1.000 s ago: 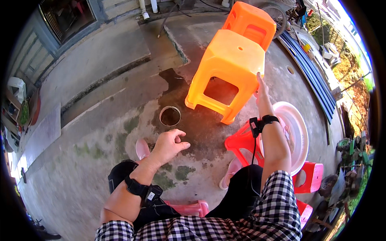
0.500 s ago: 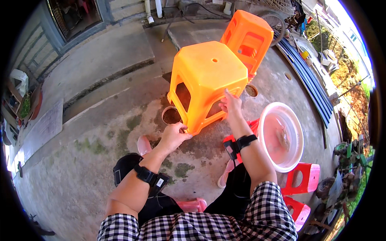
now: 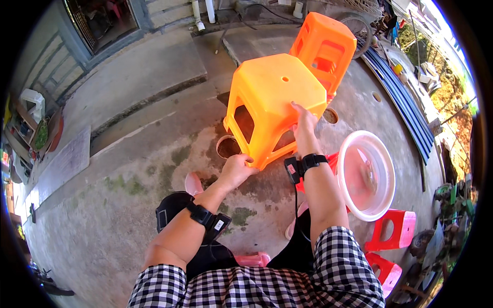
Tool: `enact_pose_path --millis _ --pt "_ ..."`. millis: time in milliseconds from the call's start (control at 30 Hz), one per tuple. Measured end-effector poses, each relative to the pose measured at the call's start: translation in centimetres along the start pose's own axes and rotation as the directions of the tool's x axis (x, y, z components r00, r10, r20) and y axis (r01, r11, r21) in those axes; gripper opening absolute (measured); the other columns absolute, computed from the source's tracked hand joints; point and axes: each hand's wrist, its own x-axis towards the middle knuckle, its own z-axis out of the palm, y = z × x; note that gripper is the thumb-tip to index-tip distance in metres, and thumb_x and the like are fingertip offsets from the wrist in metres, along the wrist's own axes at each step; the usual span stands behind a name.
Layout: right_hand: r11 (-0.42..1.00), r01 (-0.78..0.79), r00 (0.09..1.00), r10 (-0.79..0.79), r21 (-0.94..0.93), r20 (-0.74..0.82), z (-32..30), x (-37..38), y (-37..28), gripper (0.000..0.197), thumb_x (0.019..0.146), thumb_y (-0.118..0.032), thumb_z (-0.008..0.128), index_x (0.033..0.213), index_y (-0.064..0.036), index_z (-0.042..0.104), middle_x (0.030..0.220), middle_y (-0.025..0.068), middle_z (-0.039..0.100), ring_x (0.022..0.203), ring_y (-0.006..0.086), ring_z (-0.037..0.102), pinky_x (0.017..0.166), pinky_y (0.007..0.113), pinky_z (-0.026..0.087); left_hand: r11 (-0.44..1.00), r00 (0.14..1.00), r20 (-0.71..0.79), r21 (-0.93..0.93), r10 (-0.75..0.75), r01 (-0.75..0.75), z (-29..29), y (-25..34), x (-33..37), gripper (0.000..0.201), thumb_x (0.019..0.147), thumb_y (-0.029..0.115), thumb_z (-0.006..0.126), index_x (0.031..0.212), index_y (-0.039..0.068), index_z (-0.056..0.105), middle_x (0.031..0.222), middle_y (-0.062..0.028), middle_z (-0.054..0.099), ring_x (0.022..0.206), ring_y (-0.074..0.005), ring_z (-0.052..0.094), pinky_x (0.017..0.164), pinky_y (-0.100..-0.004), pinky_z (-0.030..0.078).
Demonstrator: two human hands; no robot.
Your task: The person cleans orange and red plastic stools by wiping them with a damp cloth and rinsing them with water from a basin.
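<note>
A yellow-orange plastic stool (image 3: 267,92) with a small hole in its seat stands in front of me. My left hand (image 3: 238,171) is closed around the foot of its near leg. My right hand (image 3: 306,122) grips the near right edge of the seat. Its thumb lies along the top, while the other fingers are mostly hidden behind the side panel. Close behind rises a taller-looking orange stool or stack of stools (image 3: 336,43).
On my right a white basin (image 3: 391,174) of water rests on something red. Near it are two small red stools (image 3: 405,228). Round holes (image 3: 226,148) with dirt inside mark the concrete floor. Blue corrugated sheets (image 3: 405,102) lie further right, and a raised concrete step (image 3: 154,72) is at the back left.
The whole view has shifted slightly, moving the scene rightward. My right hand has come up a little on the seat edge, its thumb now further over the top. My left hand keeps its hold.
</note>
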Motion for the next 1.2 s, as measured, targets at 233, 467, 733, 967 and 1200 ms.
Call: enact_pose_path --millis 233,467,733,967,1200 --pt "0.996 0.038 0.998 -0.042 0.079 0.047 -4.6 -0.7 1.7 0.05 0.067 -0.021 0.088 0.104 -0.0024 0.059 0.075 0.0068 0.058 0.051 0.0183 0.051 0.041 0.029 0.038 0.995 0.991 -0.126 -0.087 0.044 -0.055 0.3 -0.7 0.6 0.058 0.072 0.031 0.081 0.114 -0.006 0.065 0.087 -0.0181 0.069 0.083 -0.0291 0.068 0.077 -0.0357 0.052" --pt "0.989 -0.022 0.981 -0.007 0.148 0.195 -13.0 -3.3 4.0 0.039 0.076 -0.019 0.082 0.106 -0.0047 0.06 0.077 0.0059 0.064 0.052 0.0163 0.058 0.041 0.024 0.041 0.944 0.968 -0.251 -0.318 0.007 -0.089 0.5 0.8 1.2 0.078 0.073 0.037 0.085 0.132 -0.004 0.054 0.107 -0.0154 0.064 0.091 -0.0228 0.065 0.082 -0.0316 0.052" --pt "0.952 0.011 0.982 -0.069 0.304 0.178 -16.4 -3.7 5.1 0.044 0.08 -0.02 0.079 0.112 -0.0001 0.056 0.079 0.0085 0.065 0.054 0.0166 0.06 0.045 0.022 0.043 0.937 0.947 -0.322 -0.333 -0.005 -0.108 1.8 2.7 1.3 0.084 0.074 0.04 0.083 0.138 -0.003 0.05 0.13 -0.0194 0.056 0.116 -0.0246 0.056 0.1 -0.0361 0.044" --pt "0.936 -0.091 0.961 -0.007 0.341 0.277 -17.9 -3.4 5.7 0.037 0.079 -0.014 0.077 0.109 -0.0025 0.058 0.074 0.0045 0.061 0.05 0.0129 0.053 0.044 0.023 0.039 0.959 0.873 -0.402 0.063 0.277 -0.275 -2.6 14.1 8.9 0.083 0.076 0.05 0.077 0.136 -0.002 0.051 0.137 -0.0215 0.053 0.132 -0.0338 0.045 0.112 -0.0411 0.033" --pt "0.962 -0.274 0.879 0.257 -0.015 0.401 -18.2 -3.9 4.6 0.067 0.077 -0.044 0.077 0.129 -0.0118 0.049 0.12 0.0112 0.053 0.085 0.0243 0.06 0.069 0.042 0.051 0.991 0.997 -0.016 -0.108 0.075 -0.077 -4.4 13.1 17.6 0.087 0.071 0.042 0.082 0.138 -0.005 0.05 0.133 -0.0198 0.059 0.114 -0.0272 0.063 0.092 -0.0333 0.052"
